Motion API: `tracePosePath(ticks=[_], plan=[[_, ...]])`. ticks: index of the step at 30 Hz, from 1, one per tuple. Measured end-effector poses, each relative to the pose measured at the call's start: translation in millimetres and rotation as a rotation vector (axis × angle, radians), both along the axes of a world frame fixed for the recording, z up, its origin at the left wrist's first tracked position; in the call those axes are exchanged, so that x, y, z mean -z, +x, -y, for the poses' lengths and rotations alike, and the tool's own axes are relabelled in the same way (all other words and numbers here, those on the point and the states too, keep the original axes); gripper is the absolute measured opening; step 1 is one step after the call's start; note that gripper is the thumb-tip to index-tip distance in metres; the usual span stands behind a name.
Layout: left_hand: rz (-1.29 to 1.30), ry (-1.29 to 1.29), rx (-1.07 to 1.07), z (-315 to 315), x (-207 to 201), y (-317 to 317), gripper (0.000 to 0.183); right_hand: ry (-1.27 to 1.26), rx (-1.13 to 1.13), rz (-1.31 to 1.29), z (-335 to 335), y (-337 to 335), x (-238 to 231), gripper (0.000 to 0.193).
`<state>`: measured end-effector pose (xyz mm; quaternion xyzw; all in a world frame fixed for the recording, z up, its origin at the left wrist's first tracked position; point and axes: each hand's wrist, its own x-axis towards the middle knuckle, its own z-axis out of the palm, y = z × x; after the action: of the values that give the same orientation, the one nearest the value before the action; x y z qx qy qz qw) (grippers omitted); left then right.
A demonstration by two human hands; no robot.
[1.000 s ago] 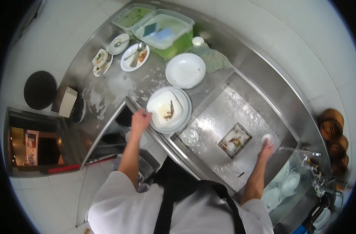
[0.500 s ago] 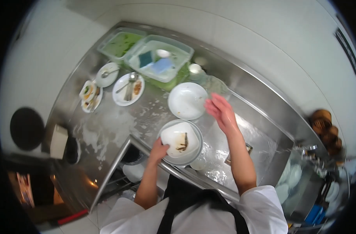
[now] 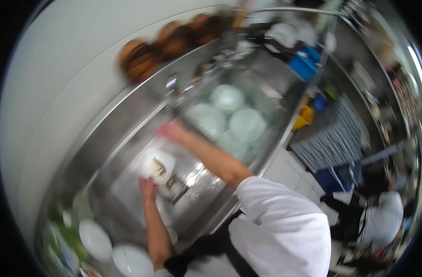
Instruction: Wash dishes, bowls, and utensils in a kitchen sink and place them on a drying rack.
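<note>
Over the left sink basin (image 3: 123, 182), my left hand (image 3: 148, 188) grips the near edge of a white, rounded-square dish (image 3: 148, 162) that bears a dark brown food smear. My right hand (image 3: 171, 131) is stretched out beyond the dish, close to the rim between the two basins and below the tap (image 3: 172, 85). Motion smears its fingers, so what they do is unclear. A small dark-edged object (image 3: 179, 196) lies in the basin beside the dish.
Several pale round plates (image 3: 248, 125) sit in the water-filled right basin. White plates (image 3: 95, 240) stand at the lower left. Round brown baskets (image 3: 139, 60) line the wall ledge. A grey crate (image 3: 328, 138) is at the right; another person (image 3: 382, 219) is farther off.
The view has swung right toward the sinks. My left hand has carried the white dish off the stacked plate to over the basin. My right hand now reaches toward the tap side.
</note>
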<state>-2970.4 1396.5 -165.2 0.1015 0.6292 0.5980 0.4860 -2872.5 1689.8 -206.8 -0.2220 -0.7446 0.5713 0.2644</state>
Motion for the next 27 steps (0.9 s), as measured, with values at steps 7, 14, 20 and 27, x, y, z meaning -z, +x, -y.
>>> tracePosePath(ticks=[7,14,20,27], plan=[[0.260,-0.177,-0.347,-57,86,8,0.066,0.867,1.044,0.204,-111,191,-21,0.023],[0.236,-0.259,-0.467,-85,81,18,0.072,-0.551,0.044,0.357,-28,116,-75,0.032],[-0.215,-0.167,-0.276,-42,83,16,0.053,-0.019,-0.180,0.520,8,4,-72,0.040],[-0.782,-0.177,-0.408,36,-38,8,0.077,-0.706,-0.137,0.589,-12,34,77,0.036]])
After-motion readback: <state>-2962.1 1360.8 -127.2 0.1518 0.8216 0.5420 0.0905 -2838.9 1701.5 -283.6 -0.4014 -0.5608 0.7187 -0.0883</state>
